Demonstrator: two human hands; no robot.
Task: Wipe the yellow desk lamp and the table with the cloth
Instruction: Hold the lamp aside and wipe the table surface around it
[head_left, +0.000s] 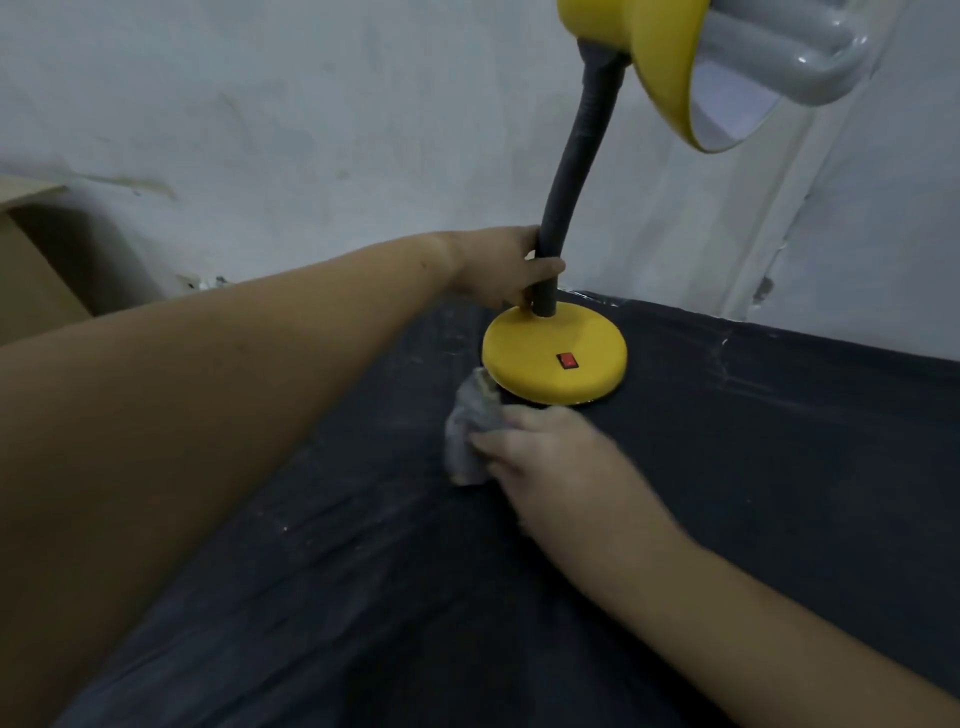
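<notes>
Steadying the yellow lamp (558, 358) near the desk's back edge, the left hand (506, 270) is wrapped around the dark bendy neck (566, 208) just above the round base. The right hand (545, 452) clutches the bunched grey cloth (470, 431), which touches the base's front-left rim and rests on the desk (779, 441). Pale streaks and dust across the dark top suggest most of the desk is unwiped; whether the shade (660, 62) is done, I cannot tell.

Left hand (511, 270) gripped the yellow desk lamp (555, 358) by its grey neck while the right hand (545, 452) pressed the grey cloth (470, 436) against the base's edge on the dark bench (753, 467).
</notes>
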